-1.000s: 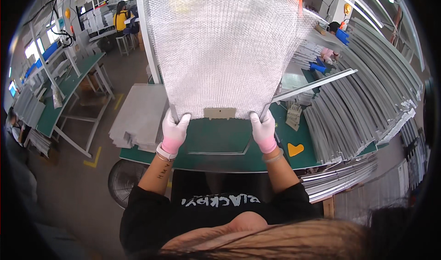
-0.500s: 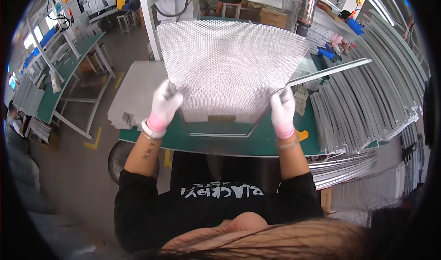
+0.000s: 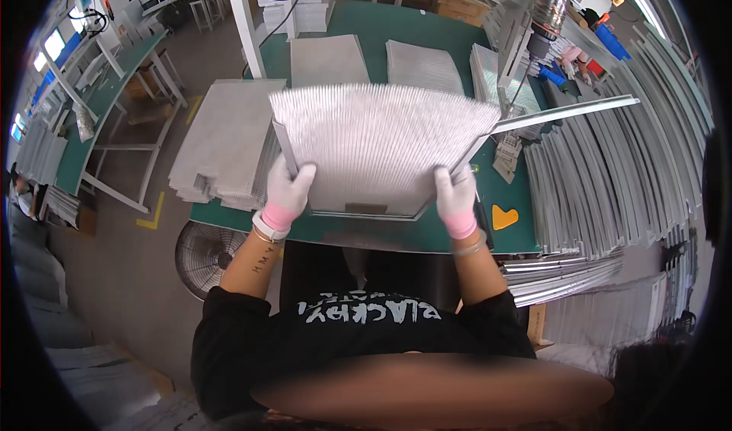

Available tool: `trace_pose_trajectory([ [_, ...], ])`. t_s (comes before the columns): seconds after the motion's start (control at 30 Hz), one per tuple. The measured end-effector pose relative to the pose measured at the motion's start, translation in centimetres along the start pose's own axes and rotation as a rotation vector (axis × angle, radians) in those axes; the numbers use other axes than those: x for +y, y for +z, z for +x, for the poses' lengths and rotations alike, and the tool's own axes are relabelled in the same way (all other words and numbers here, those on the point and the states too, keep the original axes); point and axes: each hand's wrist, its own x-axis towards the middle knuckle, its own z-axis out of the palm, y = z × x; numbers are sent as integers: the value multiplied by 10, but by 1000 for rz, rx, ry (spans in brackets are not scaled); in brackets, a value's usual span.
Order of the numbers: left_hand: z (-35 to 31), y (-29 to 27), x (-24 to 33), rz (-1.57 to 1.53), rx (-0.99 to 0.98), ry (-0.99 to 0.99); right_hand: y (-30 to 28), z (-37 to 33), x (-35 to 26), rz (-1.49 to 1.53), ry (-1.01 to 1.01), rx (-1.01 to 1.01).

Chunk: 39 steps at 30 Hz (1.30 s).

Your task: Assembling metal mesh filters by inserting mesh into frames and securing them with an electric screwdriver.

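A silvery expanded-mesh sheet [image 3: 374, 141] stands tilted in front of me, its lower part set within a thin metal channel frame [image 3: 366, 217]. A frame side runs up along each edge of the mesh. From the upper right corner one loose frame bar [image 3: 568, 115] sticks out to the right, swung away from the mesh. My left hand [image 3: 290, 193], in a white and pink glove, closes on the frame's left side. On the right side, my right hand [image 3: 456, 198], gloved alike, grips the frame with its thumb toward the mesh. The fingers behind the frame are hidden.
Mesh stacks lie on the green table [image 3: 351, 237]: a large one [image 3: 229, 130] at left, others behind. A hanging power driver [image 3: 550, 19] is at far right. Bent-looking metal frames [image 3: 602, 187] fill the right side. An orange piece [image 3: 504, 217] lies near my right hand.
The mesh has come down and its top edge sits lower, uncovering the stacks behind. Both hands have moved lower along the frame and slightly closer together. The view has shifted a little.
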Motion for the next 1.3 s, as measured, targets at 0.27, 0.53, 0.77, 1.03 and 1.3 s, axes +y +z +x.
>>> trace_pose_trajectory([
  [0.27, -11, -19, -13, -43, -129, -49, -2, -21, 32, 211, 37, -18],
  [0.53, 39, -27, 64, -158, -182, 229, -8, 41, -79, 260, -158, -100],
  [0.77, 6, -16, 72, -309, -593, 491, -26, 6, -59, 280, -399, -167],
  [1.03, -25, -39, -15, 350, -960, 344, -60, -61, -75, 226, -674, -799],
  [1.3, -10, -46, -47, 702, -992, 323, -62, -78, -75, 226, -591, -783],
])
